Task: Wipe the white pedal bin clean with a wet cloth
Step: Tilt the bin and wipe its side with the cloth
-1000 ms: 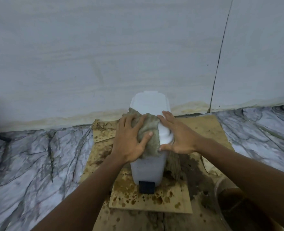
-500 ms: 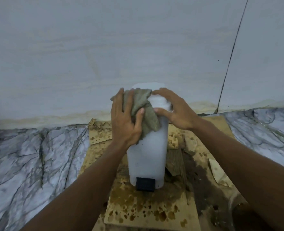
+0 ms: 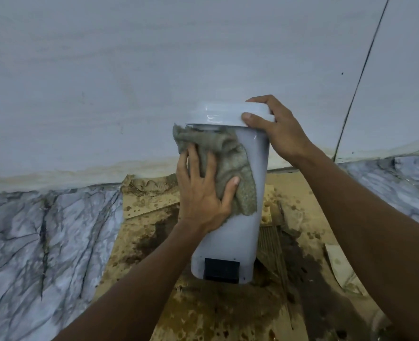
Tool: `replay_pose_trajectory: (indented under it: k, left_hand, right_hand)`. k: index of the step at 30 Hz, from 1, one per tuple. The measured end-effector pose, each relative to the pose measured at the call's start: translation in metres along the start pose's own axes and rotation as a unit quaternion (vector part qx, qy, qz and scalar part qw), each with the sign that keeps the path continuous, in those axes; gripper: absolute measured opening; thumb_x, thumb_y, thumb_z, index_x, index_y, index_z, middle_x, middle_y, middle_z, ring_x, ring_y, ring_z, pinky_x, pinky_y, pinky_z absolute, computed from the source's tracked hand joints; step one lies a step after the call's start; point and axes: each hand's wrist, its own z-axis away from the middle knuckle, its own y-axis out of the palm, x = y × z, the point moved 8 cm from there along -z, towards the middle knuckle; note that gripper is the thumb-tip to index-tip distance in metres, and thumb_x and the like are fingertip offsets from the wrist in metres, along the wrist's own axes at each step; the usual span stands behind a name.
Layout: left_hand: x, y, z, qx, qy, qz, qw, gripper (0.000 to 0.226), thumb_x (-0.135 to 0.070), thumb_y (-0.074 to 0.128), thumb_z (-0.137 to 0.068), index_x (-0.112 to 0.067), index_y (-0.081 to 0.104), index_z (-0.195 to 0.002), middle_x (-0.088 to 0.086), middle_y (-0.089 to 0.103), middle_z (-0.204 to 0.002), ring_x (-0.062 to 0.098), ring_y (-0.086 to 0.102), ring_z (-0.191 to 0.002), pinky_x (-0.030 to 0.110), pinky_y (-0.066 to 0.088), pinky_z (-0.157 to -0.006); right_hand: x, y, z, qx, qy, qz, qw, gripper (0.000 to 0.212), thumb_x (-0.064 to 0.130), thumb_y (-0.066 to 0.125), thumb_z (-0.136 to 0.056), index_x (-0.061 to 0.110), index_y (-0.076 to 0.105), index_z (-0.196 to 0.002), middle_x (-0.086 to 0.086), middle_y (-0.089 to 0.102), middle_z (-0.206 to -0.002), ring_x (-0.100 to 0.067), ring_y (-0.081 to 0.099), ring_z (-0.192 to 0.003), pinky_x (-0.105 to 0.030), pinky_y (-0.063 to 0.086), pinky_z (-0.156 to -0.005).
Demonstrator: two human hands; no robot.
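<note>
The white pedal bin point(image 3: 238, 232) stands upright in the middle of the view, its black pedal point(image 3: 221, 270) facing me at the bottom. A grey-green wet cloth point(image 3: 225, 158) lies against the upper front of the bin, just under the lid. My left hand point(image 3: 203, 193) presses the cloth flat to the bin with fingers spread. At the top right, my right hand point(image 3: 277, 129) grips the rim of the lid point(image 3: 218, 114), thumb in front and fingers over the top.
The bin stands on stained, wet cardboard sheets point(image 3: 203, 316) laid over a marbled floor point(image 3: 43, 242). A pale wall point(image 3: 154, 70) rises right behind the bin. Torn cardboard scraps point(image 3: 341, 267) lie to the right.
The view has dropped lower and closer to the bin. My left hand has slid the cloth from the lid down onto the bin's front. My right hand has moved up onto the lid rim.
</note>
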Motion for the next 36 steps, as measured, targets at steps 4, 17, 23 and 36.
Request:
replay_pose_trajectory:
  k: [4,17,23,36]
  left_hand:
    - [0.007,-0.004,-0.003,-0.030,-0.004,-0.017,0.999,0.079,-0.056,0.064,-0.088,-0.012,0.038,-0.149,0.018,0.025,-0.151,0.042,0.026,-0.139,0.057,0.030,-0.113]
    - [-0.008,0.000,-0.016,0.024,0.042,0.067,0.997,0.097,-0.049,0.067,-0.090,-0.004,0.015,-0.158,0.018,0.011,-0.167,0.033,0.004,-0.156,0.059,0.017,-0.122]
    - [-0.021,0.009,-0.018,0.049,0.093,-0.115,0.988,0.086,-0.066,0.047,-0.092,-0.019,0.021,-0.160,0.021,0.011,-0.167,0.042,0.003,-0.154,0.073,0.007,-0.115]
    - [0.009,0.013,0.034,0.086,0.056,-0.021,0.995,0.084,-0.061,0.044,-0.094,-0.019,0.012,-0.160,0.019,-0.004,-0.168,0.038,-0.007,-0.155,0.066,0.014,-0.120]
  right_hand:
    - [0.000,0.003,-0.004,-0.001,0.007,-0.018,1.000,0.032,0.031,0.069,-0.095,0.017,0.061,-0.123,0.013,0.063,-0.106,0.014,0.060,-0.079,-0.007,0.045,-0.068]
    - [-0.004,-0.005,-0.003,-0.024,0.018,-0.028,0.999,0.029,0.028,0.068,-0.095,0.017,0.061,-0.121,0.015,0.062,-0.107,0.014,0.060,-0.083,-0.008,0.046,-0.072]
    - [-0.002,-0.001,-0.003,-0.018,0.016,-0.031,0.999,0.031,0.032,0.070,-0.093,0.019,0.062,-0.120,0.014,0.064,-0.107,0.007,0.062,-0.088,-0.012,0.049,-0.079]
    - [0.000,0.003,0.000,-0.013,0.012,-0.029,0.999,0.027,0.031,0.073,-0.091,0.023,0.063,-0.115,0.017,0.065,-0.104,0.009,0.062,-0.086,-0.011,0.048,-0.073]
